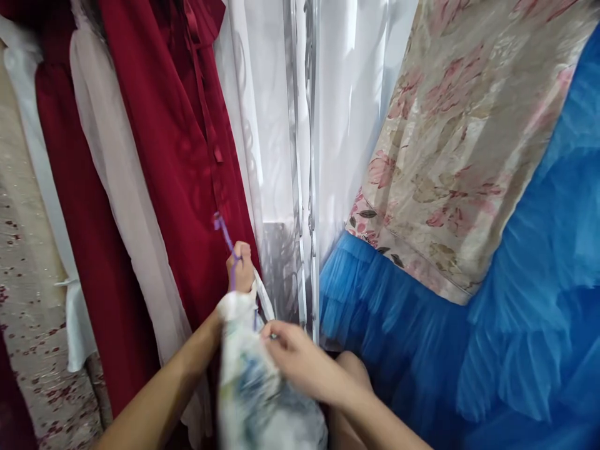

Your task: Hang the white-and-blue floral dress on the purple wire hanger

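My left hand [240, 267] is closed around a thin purple clothes hanger [227, 234], with the hook end pointing up and left in front of a dark red dress [173, 162]. From the hanger hangs a white garment [262, 387] with a blurred blue-green pattern, and a white strap [265, 297] runs down beside my left hand. My right hand [293, 356] pinches the garment's upper edge, a little below and right of the left hand. A small green spot shows at its fingers; what it is I cannot make out. The garment's lower part is smeared by motion.
Long garments hang on both sides. On the left are a pale pink sleeve-like cloth [126, 187] and a floral sequined dress [37, 375]. White curtains [351, 125] hang in the middle. At right hang a beige floral dress [445, 144] and a blue tulle dress [553, 250].
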Available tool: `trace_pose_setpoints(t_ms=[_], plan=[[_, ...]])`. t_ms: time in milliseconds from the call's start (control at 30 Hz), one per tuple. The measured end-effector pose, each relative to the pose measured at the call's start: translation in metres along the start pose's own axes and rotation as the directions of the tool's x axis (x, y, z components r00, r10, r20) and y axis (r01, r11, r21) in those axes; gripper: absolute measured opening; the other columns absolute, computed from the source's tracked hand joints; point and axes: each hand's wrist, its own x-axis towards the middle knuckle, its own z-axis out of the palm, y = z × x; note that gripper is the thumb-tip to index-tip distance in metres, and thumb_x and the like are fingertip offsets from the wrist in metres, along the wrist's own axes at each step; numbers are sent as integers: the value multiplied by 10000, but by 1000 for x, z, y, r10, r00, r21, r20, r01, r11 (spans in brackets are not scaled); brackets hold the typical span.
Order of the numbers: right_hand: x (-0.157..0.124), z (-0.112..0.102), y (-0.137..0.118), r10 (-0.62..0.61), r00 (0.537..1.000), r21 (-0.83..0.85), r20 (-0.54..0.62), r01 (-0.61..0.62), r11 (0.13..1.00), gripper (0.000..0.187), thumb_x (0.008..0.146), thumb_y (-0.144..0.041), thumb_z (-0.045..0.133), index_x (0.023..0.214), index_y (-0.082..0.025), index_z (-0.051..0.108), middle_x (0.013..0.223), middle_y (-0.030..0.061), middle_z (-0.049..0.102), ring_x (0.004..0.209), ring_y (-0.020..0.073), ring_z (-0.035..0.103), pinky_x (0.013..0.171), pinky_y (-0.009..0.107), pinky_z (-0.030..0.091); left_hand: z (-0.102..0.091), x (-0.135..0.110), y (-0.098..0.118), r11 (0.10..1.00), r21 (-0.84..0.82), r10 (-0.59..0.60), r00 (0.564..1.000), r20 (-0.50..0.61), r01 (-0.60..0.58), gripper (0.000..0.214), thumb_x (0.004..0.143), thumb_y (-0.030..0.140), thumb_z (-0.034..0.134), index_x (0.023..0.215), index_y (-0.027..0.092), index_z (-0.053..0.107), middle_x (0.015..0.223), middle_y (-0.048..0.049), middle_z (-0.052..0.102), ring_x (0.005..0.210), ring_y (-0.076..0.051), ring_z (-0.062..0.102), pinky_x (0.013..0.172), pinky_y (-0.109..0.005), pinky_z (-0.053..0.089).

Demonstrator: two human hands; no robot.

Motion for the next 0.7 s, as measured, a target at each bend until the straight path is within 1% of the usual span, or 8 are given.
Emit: trace_pose_setpoints(t_ms=[67,133,233,300,433,500,567,700], plan=[[0,0,6,-40,997,-148,60,48,988,217,925,-342,652,1087,-198,654,794,-19,662,670,148,592,614,265,476,-1,-9,-9,991,-102,-90,995,-37,86,448,1025,547,277,709,233,330,583,49,316,510,-124,341,537,-245,346],[2,-10,14,-164,986,-297,-37,146,944,260,894,-293,664,1144,-229,632,948,14,697,866,202,633,777,322,495,0,-15,-9,960,-212,-189,982,-7,184,493,1017,603,199,687,240,253,527,81,202,427,-108,214,457,-230,296],[7,-45,27,-406,837,-468,-367,211,858,363,873,-303,677,1216,-211,603,1223,103,648,1201,285,552,1056,441,397,4,-22,10,885,-338,-296,947,122,320,499,1005,598,292,669,230,312,492,97,178,388,-89,168,415,-210,287],[9,-70,33,-440,751,-477,-493,189,858,440,862,-384,697,1251,-200,609,1307,125,615,1272,310,510,1106,462,356,7,-31,34,742,-486,-354,885,302,463,448,996,535,412,694,205,431,489,101,186,379,-73,155,405,-191,275],[-4,-94,31,-91,918,25,-387,109,994,467,895,-582,611,1058,-162,731,1029,103,753,980,299,691,875,403,535,15,-52,90,404,-580,-236,693,681,708,264,953,408,597,863,162,626,510,96,266,378,-41,256,423,-164,319],[-16,-95,25,35,931,300,-363,80,951,485,873,-612,631,970,-152,749,865,90,774,838,287,730,761,380,574,16,-58,107,417,-531,-151,633,760,737,224,904,384,680,977,172,662,631,37,495,534,-71,529,558,-185,470],[-28,-99,19,92,868,442,-488,155,883,451,833,-589,694,945,-155,749,825,91,780,819,291,747,744,384,593,14,-57,110,502,-484,-110,608,786,717,353,814,344,780,1110,194,661,968,-60,675,925,-187,681,834,-285,552],[-50,-127,13,169,640,479,-750,349,806,410,820,-548,714,933,-155,746,873,117,791,883,314,758,776,424,617,-2,-49,84,702,-364,-310,722,619,613,453,700,389,830,1090,218,679,1146,-110,716,1112,-351,659,952,-508,534]])
